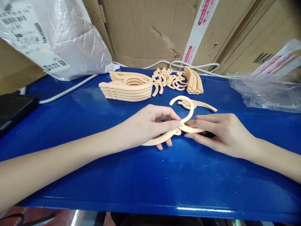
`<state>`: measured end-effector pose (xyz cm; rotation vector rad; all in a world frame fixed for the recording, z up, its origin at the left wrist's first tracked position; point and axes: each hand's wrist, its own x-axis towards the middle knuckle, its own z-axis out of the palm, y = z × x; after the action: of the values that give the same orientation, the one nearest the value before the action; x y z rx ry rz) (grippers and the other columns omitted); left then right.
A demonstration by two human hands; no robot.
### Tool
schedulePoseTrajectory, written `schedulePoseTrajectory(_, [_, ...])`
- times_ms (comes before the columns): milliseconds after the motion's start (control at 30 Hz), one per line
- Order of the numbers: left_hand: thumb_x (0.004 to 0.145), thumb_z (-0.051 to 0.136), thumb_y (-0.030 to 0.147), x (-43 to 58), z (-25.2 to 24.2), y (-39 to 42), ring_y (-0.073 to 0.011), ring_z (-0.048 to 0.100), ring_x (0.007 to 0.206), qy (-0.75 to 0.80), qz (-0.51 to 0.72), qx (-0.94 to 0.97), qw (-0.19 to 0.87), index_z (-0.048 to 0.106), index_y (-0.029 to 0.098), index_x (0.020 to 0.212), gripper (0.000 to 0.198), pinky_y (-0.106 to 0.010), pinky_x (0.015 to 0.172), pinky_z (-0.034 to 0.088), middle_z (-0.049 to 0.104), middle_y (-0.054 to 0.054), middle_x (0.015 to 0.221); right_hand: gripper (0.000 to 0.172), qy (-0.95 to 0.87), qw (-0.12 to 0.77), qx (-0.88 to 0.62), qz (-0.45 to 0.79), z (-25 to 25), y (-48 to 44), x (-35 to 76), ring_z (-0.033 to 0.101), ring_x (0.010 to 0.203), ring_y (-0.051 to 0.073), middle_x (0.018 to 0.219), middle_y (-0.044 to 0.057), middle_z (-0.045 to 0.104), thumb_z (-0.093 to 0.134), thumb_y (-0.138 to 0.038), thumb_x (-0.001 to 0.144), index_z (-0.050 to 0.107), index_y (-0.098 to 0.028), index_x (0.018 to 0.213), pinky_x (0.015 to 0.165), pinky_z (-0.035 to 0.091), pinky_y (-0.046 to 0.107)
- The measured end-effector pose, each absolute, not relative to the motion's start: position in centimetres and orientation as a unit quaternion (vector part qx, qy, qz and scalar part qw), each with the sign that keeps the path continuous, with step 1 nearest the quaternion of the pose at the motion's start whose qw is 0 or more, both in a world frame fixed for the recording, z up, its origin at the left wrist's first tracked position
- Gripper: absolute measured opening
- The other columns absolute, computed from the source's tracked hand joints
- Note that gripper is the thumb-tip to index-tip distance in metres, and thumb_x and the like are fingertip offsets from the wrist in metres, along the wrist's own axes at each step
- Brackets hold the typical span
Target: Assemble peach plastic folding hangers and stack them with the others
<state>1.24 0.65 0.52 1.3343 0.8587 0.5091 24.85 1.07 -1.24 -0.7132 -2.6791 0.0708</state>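
Observation:
Both hands hold a cream plastic clothes hanger [189, 107] over the blue table, its round hook pointing up and away. My left hand [155, 124] pinches it by the joint below the hook, thumb on top, with one arm of the hanger running under the palm. Around the shorter right arm of the hanger, my right hand [218, 131] is closed, thumb below and fingers above. Just behind lies a loose hanger piece [203, 104] with a curved arm. Part of the held hanger is hidden by my fingers.
Stacked cream hangers [128, 91], loose hooks [162, 77] and a bundle of hanger arms [194, 81] lie at the back. A white cable [68, 91] crosses the table [150, 179]. A phone [17, 108], a mailing bag [77, 40], clear plastic [265, 94] and cardboard boxes [145, 28] surround it.

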Motion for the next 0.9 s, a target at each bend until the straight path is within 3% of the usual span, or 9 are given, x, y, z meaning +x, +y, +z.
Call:
schedulePoseTrajectory(167, [0.09,0.059,0.02,1.09,0.13,0.79,-0.0078,0.064,0.058,0.37,0.227,0.608,0.664,0.061,0.015,0.097,0.009,-0.015,0.045,0.054,0.064,0.002,0.084,0.016,-0.949,0.18,-0.255,0.036,-1.46,1.23,24.9,0.061,0.064,0.012,0.076,-0.002,0.065,0.053,-0.027,0.096,0.064,-0.019,0.106,0.056,0.041,0.025])
schedulePoseTrajectory(567, [0.088,0.062,0.022,1.09,0.15,0.72,-0.0102,0.065,0.06,0.372,0.23,0.607,0.664,0.063,0.015,0.094,0.009,-0.016,0.045,0.055,0.064,0.002,0.078,0.027,-0.953,0.164,-0.253,0.015,-1.22,1.12,25.16,0.062,0.067,0.014,0.078,0.003,0.065,0.048,-0.03,0.099,0.065,-0.018,0.117,0.06,0.043,0.026])
schedulePoseTrajectory(900, [0.087,0.064,0.022,1.16,-0.04,1.01,-0.0109,0.066,0.059,0.389,0.24,0.581,0.674,0.065,0.017,0.096,0.011,-0.018,0.044,0.055,0.065,0.003,0.075,0.028,-0.951,0.166,-0.255,0.051,-0.89,0.91,24.94,0.061,0.059,0.01,0.08,0.002,0.068,0.047,-0.029,0.1,0.064,-0.015,0.117,0.054,0.041,0.022])
